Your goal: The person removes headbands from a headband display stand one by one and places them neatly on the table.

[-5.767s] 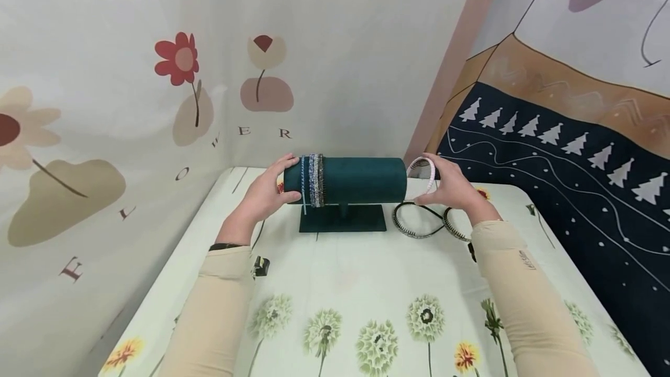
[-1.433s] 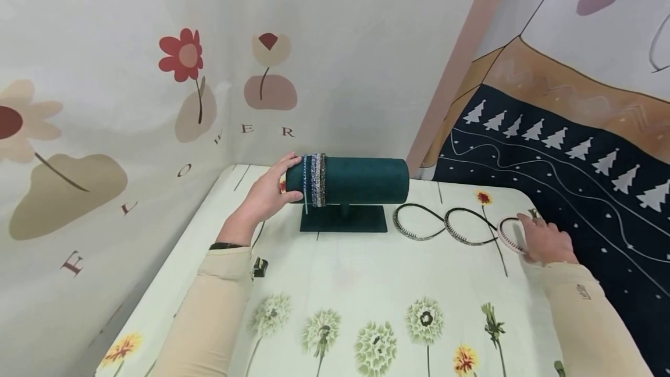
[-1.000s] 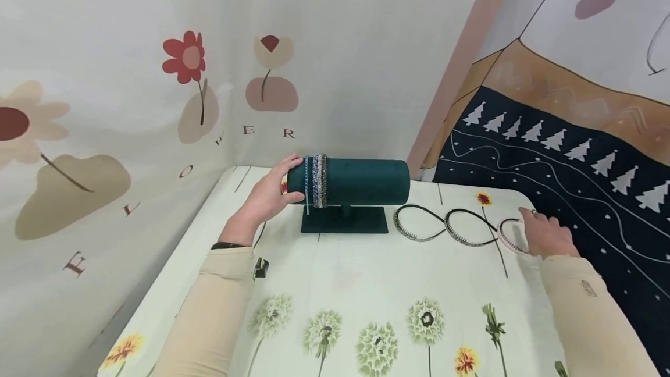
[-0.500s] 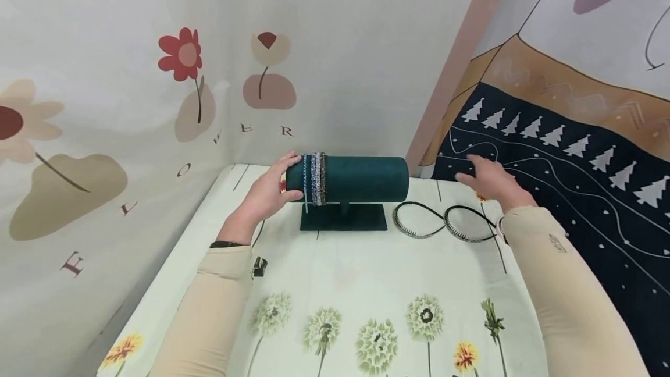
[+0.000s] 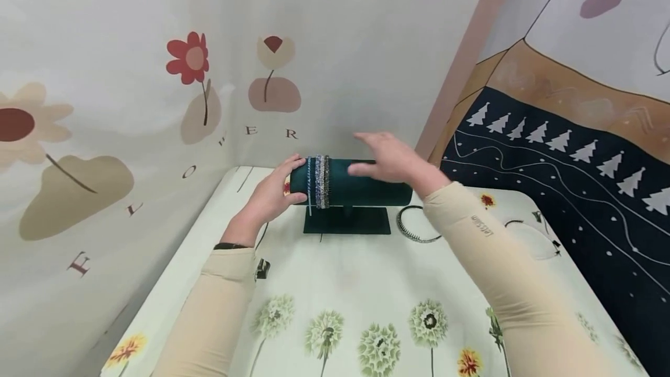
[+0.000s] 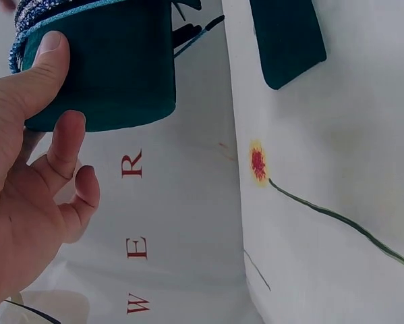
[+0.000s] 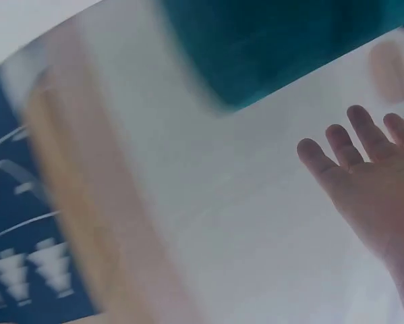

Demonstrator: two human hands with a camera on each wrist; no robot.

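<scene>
A dark green velvet roll stand (image 5: 345, 191) stands at the table's back. My left hand (image 5: 269, 194) grips its left end, thumb in front and fingers over the top; the left wrist view shows the thumb (image 6: 50, 57) pressed on the velvet. Several sparkly headbands (image 5: 322, 182) in blue, silver and dark tones sit round the roll beside that hand. My right hand (image 5: 389, 159), empty with fingers extended, hovers at the roll's right half. In the right wrist view its fingers (image 7: 316, 158) are apart from the roll (image 7: 289, 54).
On the table right of the stand lies a dark toothed headband (image 5: 410, 234); my right sleeve (image 5: 481, 249) covers the one beside it. A pale headband (image 5: 515, 221) lies farther right. A small black object (image 5: 263, 269) is by my left sleeve. Printed cloth walls (image 5: 335, 45) rise behind.
My right hand held the pale headband by the roll's right end, laid it at the table's right, let go, and has swept left to the roll. The left hand stays put.
</scene>
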